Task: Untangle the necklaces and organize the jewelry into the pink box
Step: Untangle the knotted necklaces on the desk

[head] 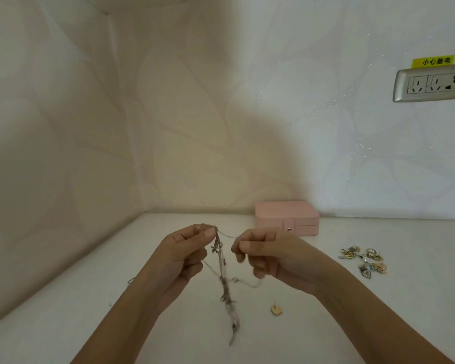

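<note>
Head view: left hand [184,248] and right hand [260,254] each pinch the tangled necklaces [225,290] mid-frame; pink box [286,218] closed, earrings [363,260] loose at right, so seemingly barely begun

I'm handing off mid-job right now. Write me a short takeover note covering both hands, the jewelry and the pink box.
Left hand: pinches the top of the tangled bundle of thin metal necklaces, which hangs below it over the white tabletop.
Right hand: pinches one fine chain strand drawn sideways out of the bundle.
Pink rectangular jewelry box: closed, at the back by the wall.
Heap of gold and silver earrings: loose on the table at right. A single square gold stud lies nearer the front.
Done: nothing visibly sorted, and the chains are knotted.
Left: free each chain, open the box, put everything in.
</note>
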